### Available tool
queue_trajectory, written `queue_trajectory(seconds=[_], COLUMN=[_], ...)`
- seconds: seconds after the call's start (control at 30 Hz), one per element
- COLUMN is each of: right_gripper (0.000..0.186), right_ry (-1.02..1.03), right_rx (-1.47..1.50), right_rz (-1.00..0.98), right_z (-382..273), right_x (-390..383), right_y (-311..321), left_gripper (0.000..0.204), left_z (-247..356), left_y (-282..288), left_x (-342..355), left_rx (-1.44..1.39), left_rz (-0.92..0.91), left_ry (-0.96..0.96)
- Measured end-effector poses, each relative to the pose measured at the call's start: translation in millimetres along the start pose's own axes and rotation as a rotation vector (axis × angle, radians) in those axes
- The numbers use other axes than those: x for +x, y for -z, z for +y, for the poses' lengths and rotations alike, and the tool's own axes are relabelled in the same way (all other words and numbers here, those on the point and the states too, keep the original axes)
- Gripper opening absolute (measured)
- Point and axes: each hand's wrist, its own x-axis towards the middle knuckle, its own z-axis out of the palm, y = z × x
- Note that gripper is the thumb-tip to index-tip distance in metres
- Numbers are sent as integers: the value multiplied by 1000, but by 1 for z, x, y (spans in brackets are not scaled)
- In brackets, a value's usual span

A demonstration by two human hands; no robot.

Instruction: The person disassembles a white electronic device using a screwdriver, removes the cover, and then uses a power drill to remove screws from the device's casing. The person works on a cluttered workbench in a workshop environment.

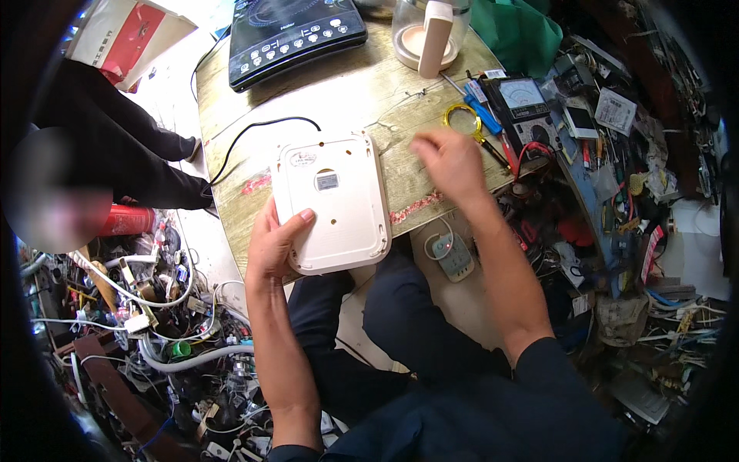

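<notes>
Firstly, head view: one white flat device [339, 239], its underside turned up, is grasped at its lower left side by the left hand [279, 239], thumb laid over the face. It is held over the near edge of the table [362, 108], presumably so that its screw holes can be faced. The right hand [454, 165] is raised beside it, fingers curled; whether anything small is pinched cannot be told. Beyond the left hand, a black cord [258, 125] is trailed. Beyond the right hand, a blue-handled screwdriver [485, 115] and a multimeter [530, 112] are laid, probably for easy reach. Markings: on the device, a grey label [327, 182] and an oval stamp [303, 159], both too small to be read; beyond both hands, white lettering is borne by a black induction cooker [296, 35].
</notes>
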Motion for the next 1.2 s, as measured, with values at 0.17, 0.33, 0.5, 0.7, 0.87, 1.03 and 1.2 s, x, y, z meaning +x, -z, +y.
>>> queue_trajectory(seconds=[0.17, 0.33, 0.5, 0.7, 0.87, 1.03, 1.2], right_gripper=[22, 22, 20, 13, 11, 11, 13], right_ry=[177, 224, 240, 257, 176, 200, 174], right_rx=[-427, -489, -572, -141, 290, 325, 350], right_rz=[120, 30, 3, 51, -65, -38, -21], right_z=[37, 40, 52, 13, -28, -41, -49], right_x=[68, 94, 99, 41, 0, 9, 25], right_y=[19, 7, 4, 7, -9, -17, -16], left_gripper=[65, 64, 65, 67, 68, 69, 70], left_z=[-1, -1, -2, -2, -3, -4, -2], left_y=[-1, 3, 2, 4, 5, 6, 7], left_x=[4, 5, 8, 5, 6, 7, 6], left_rx=[-1, -3, -23, -27, -17, -67, -83], left_rz=[6, 0, -27, -24, -22, -39, -63], left_ry=[3, 22, -13, -18, -17, -20, -23])
